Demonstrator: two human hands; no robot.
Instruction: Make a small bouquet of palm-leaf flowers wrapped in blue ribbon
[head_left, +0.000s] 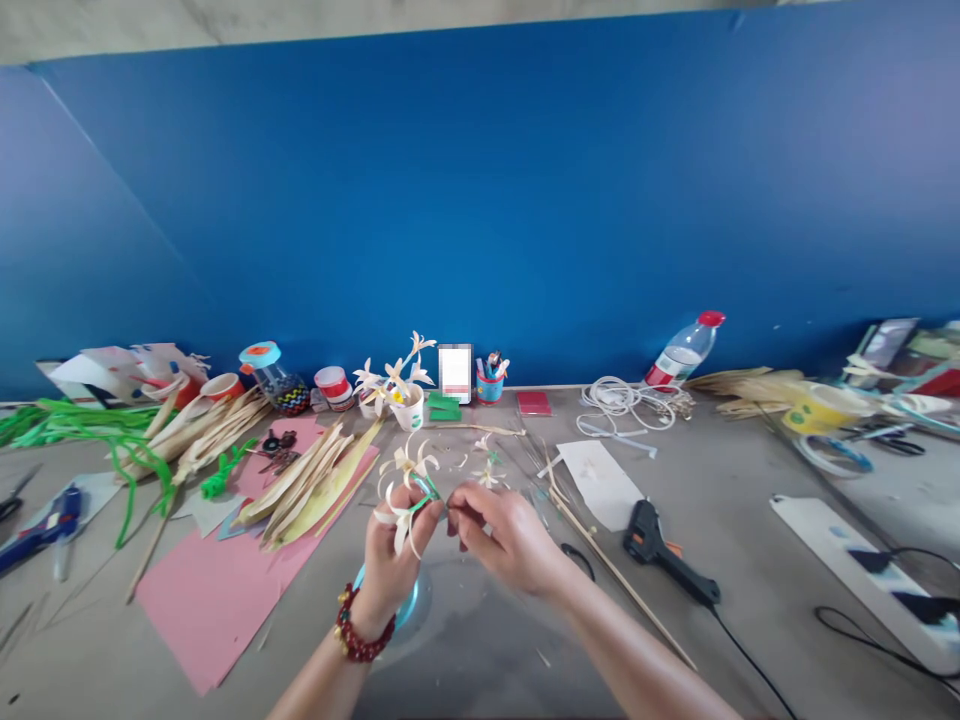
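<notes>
Left hand is pinching some pale flowers above the counter, right hand curled beside them, grip unclear, and they're probably light and easily torn, so the green stem seems safest.

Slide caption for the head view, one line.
Left hand holding cream curled-petal flowers, right hand close beside, over a grey table with a black pistol-shaped glue gun.

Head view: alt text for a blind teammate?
The left hand, wearing a dark-red beaded bracelet, holds cream curled-petal flowers; the right hand is close beside it. Behind, more cream flowers stand in a small white cup; to the right lies a black glue gun.
</notes>
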